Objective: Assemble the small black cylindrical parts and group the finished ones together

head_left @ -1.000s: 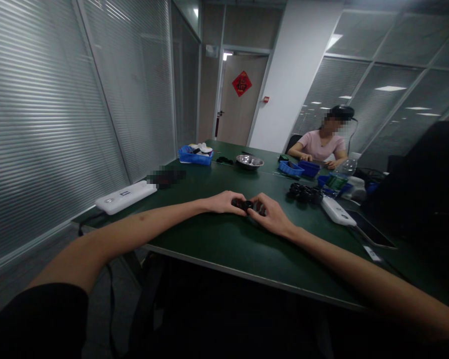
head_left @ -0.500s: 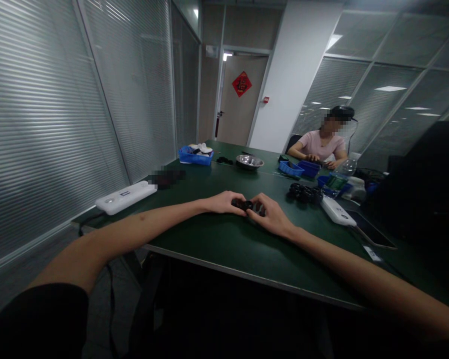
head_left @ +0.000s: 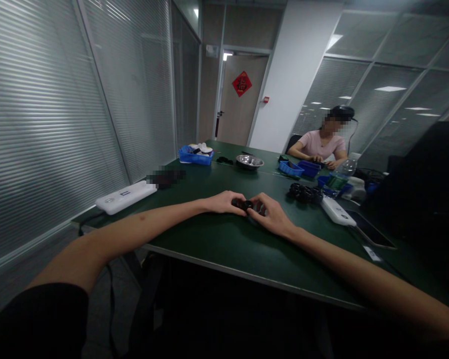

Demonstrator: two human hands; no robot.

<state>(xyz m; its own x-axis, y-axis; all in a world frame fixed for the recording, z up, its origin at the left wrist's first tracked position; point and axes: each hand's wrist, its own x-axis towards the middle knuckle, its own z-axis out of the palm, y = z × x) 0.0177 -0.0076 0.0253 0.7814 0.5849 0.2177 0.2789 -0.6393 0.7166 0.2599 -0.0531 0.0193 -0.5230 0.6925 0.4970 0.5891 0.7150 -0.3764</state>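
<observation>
Both hands meet over the green table (head_left: 209,239), around a small black part (head_left: 248,205) with a round end. My left hand (head_left: 225,202) is closed on its left side, thumb in front and fingers behind. From the right, my right hand (head_left: 270,213) pinches the round end between thumb and fingertips. The part is small and dark, and its exact kind cannot be made out; fingers cover much of it. To the right of my right hand lies a heap of black round parts (head_left: 305,193).
Further back stand a steel bowl (head_left: 249,162), a blue basket (head_left: 196,157) and more blue trays (head_left: 291,168). White power banks (head_left: 126,197) lie left and right. A clear bottle (head_left: 340,177) and a phone (head_left: 370,229) are at right. A co-worker (head_left: 322,142) sits across.
My right thumb and fingers have shifted very slightly at the round end of the black part. My left hand has stayed in place. The co-worker's hands have moved a little.
</observation>
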